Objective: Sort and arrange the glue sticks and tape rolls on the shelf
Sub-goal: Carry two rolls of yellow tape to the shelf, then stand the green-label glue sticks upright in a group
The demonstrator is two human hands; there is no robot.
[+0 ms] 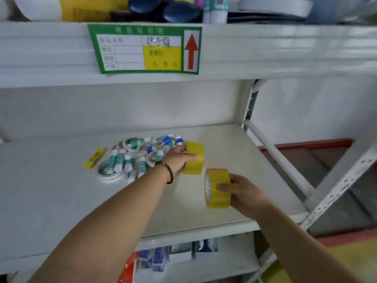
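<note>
The person stands in front of a white metal shelf [234, 160] and both arms reach onto its middle board. The left hand [178, 159] rests on a stack of yellow tape rolls [194, 158] near the middle of the board; its thumb lies over the front of the stack and the fingers are curled around the far side, so they grip it. A dark bead bracelet [168, 170] is on this wrist. The right hand [242, 194] holds a single yellow tape roll [217, 188] upright on its edge, just in front of the stack, with the fingers clamped on its outer band. Left of the stack lies a mixed heap of glue sticks [122, 160] with green and white bodies, together with several white tape rolls [109, 175]. A small yellow object [94, 158] lies at the left side of the heap; I cannot tell what it is. On the edge of the upper board hangs a green label [145, 49] with a red arrow pointing up.
</note>
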